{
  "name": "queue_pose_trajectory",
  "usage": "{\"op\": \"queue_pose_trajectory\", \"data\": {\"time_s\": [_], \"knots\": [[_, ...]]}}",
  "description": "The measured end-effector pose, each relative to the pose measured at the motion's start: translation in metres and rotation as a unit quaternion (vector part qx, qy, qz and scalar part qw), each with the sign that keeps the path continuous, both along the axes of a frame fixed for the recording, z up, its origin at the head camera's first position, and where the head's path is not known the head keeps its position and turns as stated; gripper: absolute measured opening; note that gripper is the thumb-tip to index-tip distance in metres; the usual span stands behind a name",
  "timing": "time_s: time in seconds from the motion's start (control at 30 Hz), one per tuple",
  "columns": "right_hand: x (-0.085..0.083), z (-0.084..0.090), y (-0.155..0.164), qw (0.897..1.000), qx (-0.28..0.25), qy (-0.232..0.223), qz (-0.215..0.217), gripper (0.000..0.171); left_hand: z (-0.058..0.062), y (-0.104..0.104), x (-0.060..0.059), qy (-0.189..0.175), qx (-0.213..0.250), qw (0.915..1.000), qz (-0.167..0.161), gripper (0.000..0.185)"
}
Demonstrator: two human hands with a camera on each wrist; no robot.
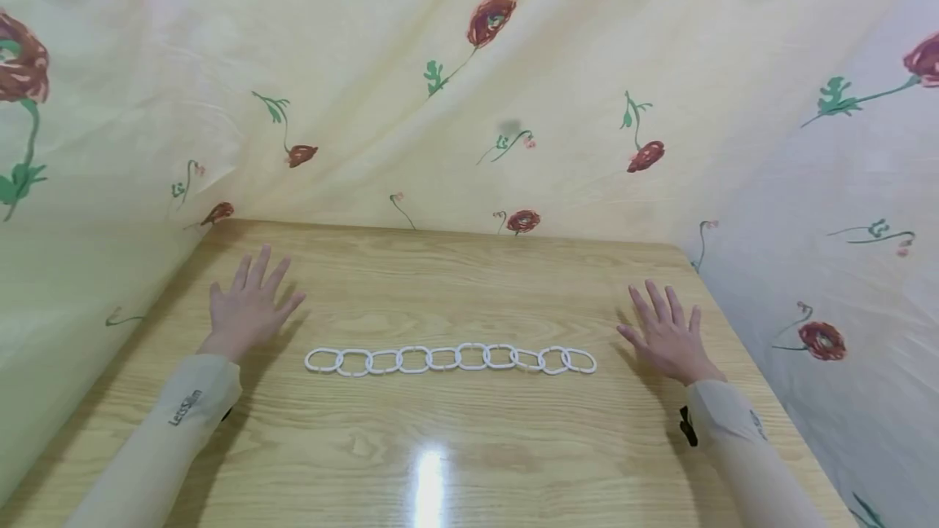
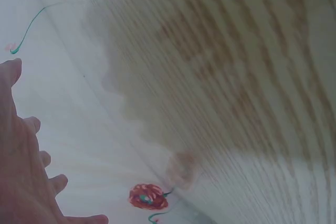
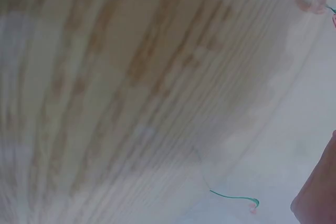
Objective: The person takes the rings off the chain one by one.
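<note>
A chain of several white oval plastic links (image 1: 443, 359) lies stretched out left to right across the wooden table, its links joined end to end. To the left of the chain is my left hand (image 1: 248, 306), fingers spread and straight, holding nothing. My right hand (image 1: 666, 339) is off the chain's right end, palm down with its fingers spread, likewise holding nothing. Both hands are apart from the chain. In the left wrist view the left hand (image 2: 26, 166) shows along the left edge; only a piece of the right hand (image 3: 317, 187) shows in the right wrist view.
The wood-grain table (image 1: 440, 283) has a glare spot near its front. A pale curtain-like cloth (image 1: 352, 88) with red flowers rises behind the table and at both sides. Long light sleeves (image 1: 165, 430) cover the arms, and a small black item (image 1: 688, 427) sits by the right cuff.
</note>
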State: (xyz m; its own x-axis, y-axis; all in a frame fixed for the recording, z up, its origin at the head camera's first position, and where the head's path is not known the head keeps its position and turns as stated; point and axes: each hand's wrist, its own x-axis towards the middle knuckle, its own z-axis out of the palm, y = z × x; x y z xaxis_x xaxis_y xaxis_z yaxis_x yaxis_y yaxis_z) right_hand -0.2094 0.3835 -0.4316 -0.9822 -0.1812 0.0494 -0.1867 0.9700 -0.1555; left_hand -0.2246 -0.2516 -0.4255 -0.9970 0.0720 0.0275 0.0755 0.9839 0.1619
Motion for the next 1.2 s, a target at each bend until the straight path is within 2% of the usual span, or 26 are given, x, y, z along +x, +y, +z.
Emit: {"op": "queue_pose_trajectory", "data": {"time_s": [0.23, 0.6, 0.9, 1.1, 1.2], "knots": [[0.0, -0.001, -0.004, 1.0, -0.01, -0.002, 0.003, 0.077, -0.002, 0.0, -0.001, -0.003, -0.001, 1.0, -0.003, 0.074], [0.005, 0.0, -0.024, 0.999, 0.003, 0.009, 0.04, 0.067, -0.001, 0.007, -0.003, -0.023, 0.008, 0.9996, -0.012, 0.074], [0.008, 0.003, -0.044, 0.999, -0.008, -0.029, 0.037, 0.039, 0.001, 0.028, -0.004, -0.006, 0.017, 0.9997, -0.018, 0.073], [0.008, 0.006, -0.054, 0.997, -0.015, -0.068, 0.043, 0.031, 0.006, 0.044, -0.001, 0.013, 0.025, 0.9992, -0.028, 0.07], [0.008, 0.005, -0.057, 0.996, -0.012, -0.079, 0.042, 0.028, 0.008, 0.053, -0.001, 0.011, 0.03, 0.999, -0.033, 0.07]]}}
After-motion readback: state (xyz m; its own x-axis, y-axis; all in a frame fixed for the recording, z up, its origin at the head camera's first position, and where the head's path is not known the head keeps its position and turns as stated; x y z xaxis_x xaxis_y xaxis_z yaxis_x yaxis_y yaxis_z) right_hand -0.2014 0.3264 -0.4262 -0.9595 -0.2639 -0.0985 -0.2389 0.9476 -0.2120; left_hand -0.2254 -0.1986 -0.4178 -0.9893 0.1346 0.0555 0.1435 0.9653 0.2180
